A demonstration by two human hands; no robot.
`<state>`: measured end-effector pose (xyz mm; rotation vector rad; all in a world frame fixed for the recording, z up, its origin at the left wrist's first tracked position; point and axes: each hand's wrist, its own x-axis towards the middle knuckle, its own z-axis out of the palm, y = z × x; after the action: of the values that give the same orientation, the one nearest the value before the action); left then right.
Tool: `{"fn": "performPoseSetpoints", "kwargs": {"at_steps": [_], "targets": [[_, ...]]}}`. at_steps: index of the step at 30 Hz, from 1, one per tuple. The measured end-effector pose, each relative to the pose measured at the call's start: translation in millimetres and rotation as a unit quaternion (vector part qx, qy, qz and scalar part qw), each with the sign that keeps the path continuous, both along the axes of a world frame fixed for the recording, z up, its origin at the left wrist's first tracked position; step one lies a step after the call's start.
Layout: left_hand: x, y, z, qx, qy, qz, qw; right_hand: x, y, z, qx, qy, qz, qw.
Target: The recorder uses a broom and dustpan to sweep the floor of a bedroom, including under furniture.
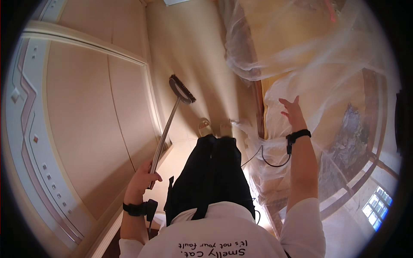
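Note:
My left hand [141, 179] is closed round the end of a metal handle that slants away from me. At its far end is the dark-bristled head of a broom [181, 89], resting near the floor ahead of my feet. To the right, my right hand [293, 114] reaches out with its fingers spread and nothing in them. Below or beside it spreads a clear plastic sheet [284, 92], draped over a wooden piece of furniture. Whether the fingers touch the sheet I cannot tell.
A tall panelled cabinet [81, 94] with a decorated pale edge stands along the left. Tiled floor [189, 34] runs ahead between it and the covered furniture. A black cable [269, 163] hangs from my right wristband. A crumpled silvery bundle [350, 127] lies farther right, near a window [376, 208].

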<state>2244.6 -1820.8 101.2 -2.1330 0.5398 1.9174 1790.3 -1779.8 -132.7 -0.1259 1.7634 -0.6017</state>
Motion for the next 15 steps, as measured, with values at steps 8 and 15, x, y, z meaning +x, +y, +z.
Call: {"fn": "performPoseSetpoints", "kwargs": {"at_steps": [8,15], "targets": [[4.9,-43.1,-26.3,0.044,-0.011,0.029,0.999,24.0,-128.2,-74.9,0.087,0.111,-0.189,0.972],[-48.6,-102.6,-41.9,0.04,-0.017,0.052,0.998,-246.8,-37.8,-153.6,-0.033,0.047,-0.348,0.936]]}}
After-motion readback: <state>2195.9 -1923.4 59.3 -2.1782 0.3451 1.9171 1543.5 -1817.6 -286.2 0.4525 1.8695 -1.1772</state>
